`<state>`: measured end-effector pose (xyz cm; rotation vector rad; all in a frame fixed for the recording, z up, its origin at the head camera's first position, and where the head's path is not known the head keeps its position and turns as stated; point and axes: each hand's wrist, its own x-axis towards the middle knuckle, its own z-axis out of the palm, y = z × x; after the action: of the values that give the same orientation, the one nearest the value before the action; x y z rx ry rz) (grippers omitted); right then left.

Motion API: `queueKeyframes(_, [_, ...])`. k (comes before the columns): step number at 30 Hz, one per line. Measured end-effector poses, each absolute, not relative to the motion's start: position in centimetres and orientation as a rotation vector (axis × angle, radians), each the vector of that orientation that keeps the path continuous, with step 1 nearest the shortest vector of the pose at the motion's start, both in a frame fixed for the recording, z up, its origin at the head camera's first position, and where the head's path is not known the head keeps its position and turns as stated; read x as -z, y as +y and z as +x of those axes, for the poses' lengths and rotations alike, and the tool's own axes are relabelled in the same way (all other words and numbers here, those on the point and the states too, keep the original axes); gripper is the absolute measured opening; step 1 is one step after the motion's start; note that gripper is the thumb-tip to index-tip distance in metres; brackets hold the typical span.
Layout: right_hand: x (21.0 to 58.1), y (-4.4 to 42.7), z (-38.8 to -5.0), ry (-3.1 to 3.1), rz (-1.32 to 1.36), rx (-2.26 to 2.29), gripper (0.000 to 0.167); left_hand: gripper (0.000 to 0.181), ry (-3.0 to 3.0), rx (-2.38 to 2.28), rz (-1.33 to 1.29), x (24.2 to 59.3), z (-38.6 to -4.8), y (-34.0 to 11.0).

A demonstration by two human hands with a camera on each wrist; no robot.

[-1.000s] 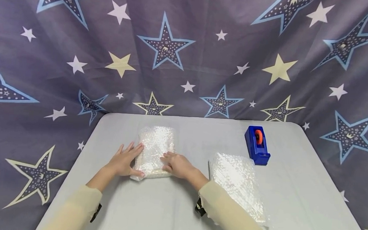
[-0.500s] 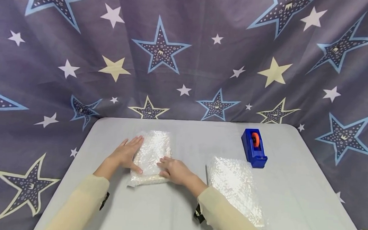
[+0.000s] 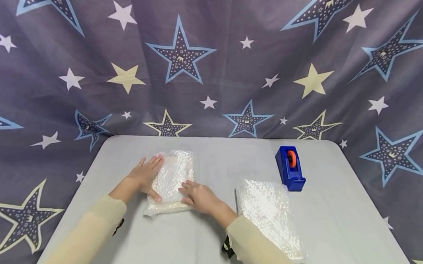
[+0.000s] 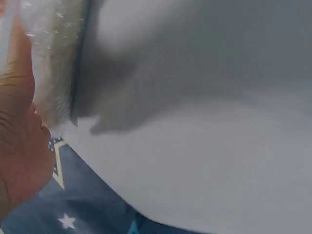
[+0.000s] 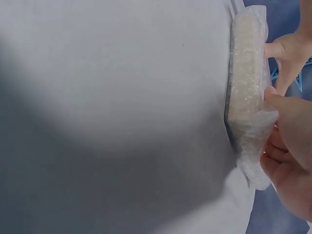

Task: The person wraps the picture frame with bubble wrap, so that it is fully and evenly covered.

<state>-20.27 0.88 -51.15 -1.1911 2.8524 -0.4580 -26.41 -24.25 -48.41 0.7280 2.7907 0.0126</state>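
Observation:
A flat package in clear bubble wrap [image 3: 173, 174] lies left of centre on the white table, also visible at the edges of both wrist views. My left hand [image 3: 144, 178] rests on its left side, fingers spread, the thumb near the front edge. At the package's right edge, my right hand [image 3: 201, 197] has its fingertips on the top. In the right wrist view, the right hand [image 5: 290, 141] has bent fingers and the thumb about a bulge of the wrap. What lies inside the package is hidden apart from a pale, cream-coloured block showing through.
A larger flat piece of bubble wrap [image 3: 268, 214] lies to the right, partly under the right sleeve [image 3: 263, 246], with a thin dark edge along its left side. Behind it stands a blue tape dispenser [image 3: 290, 168] with an orange roll. A star-patterned curtain [image 3: 222, 68] hangs behind the table.
The head view has turned slightly. My left hand sits farther toward the package's far side than a second ago. The right hand stays at the right edge.

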Motion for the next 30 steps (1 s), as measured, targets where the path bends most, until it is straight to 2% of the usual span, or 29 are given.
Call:
queueKeyframes(4, [50.9, 0.6, -20.5, 2.841, -1.171, 0.483, 0.042, 0.139, 2.783, -0.178, 0.694, 47.5, -25.9, -24.3])
queueKeyframes(11, [51.0, 0.6, -20.3, 2.820, -1.129, 0.524, 0.040, 0.076, 2.743, -0.409, 0.778, 47.1, -21.6, -21.4])
queueKeyframes(15, [51.0, 0.7, -20.2, 2.827, -1.110, 0.522, 0.042, 0.053, 2.760, -0.440, 0.801, 48.2, -19.3, -20.0])
queueKeyframes(19, [50.8, 0.6, -20.3, 2.820, -1.123, 0.531, 0.042, 0.047, 2.804, -0.476, 0.754, 49.1, -18.3, -19.6])
queueKeyframes(30, [49.5, 1.7, -20.6, 2.714, -1.126, 0.783, 0.039, 0.047, 2.828, -0.358, 0.715, 49.2, -17.9, -19.1])
